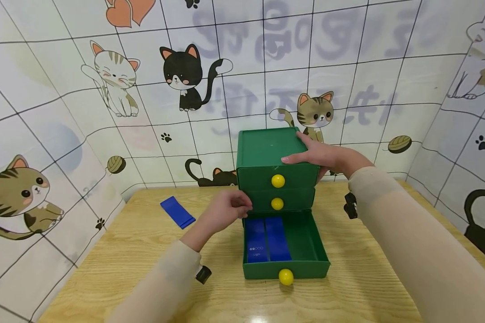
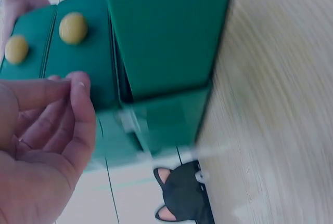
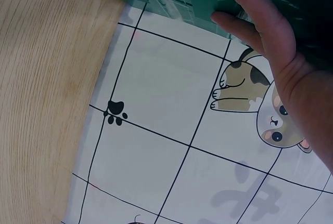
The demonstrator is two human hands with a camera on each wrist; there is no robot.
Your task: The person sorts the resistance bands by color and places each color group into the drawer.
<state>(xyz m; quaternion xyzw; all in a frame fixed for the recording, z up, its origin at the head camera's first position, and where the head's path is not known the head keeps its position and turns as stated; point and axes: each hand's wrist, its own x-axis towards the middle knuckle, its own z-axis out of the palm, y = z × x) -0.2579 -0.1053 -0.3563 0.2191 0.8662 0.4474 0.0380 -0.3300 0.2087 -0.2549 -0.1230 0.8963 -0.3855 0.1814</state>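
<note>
A green drawer box (image 1: 271, 148) with three stacked drawers and round yellow knobs stands on the table. Its bottom drawer (image 1: 309, 242) is pulled out, and two flat blue strips (image 1: 278, 240) lie side by side in its left part, one printed "Light". My right hand (image 1: 319, 154) rests on the box's top right edge, with some fingers down along its right side. Beside the left front edge is my left hand (image 1: 228, 208). In the left wrist view, its fingers are loosely bent, thumb near the index fingertip, with nothing seen between them.
Another flat blue piece (image 1: 178, 211) lies on the wooden table (image 1: 145, 260), left of the box. Behind the table hangs a white gridded cloth (image 1: 242, 54) with cartoon cats. A small black device (image 1: 203, 274) sits at the left wrist.
</note>
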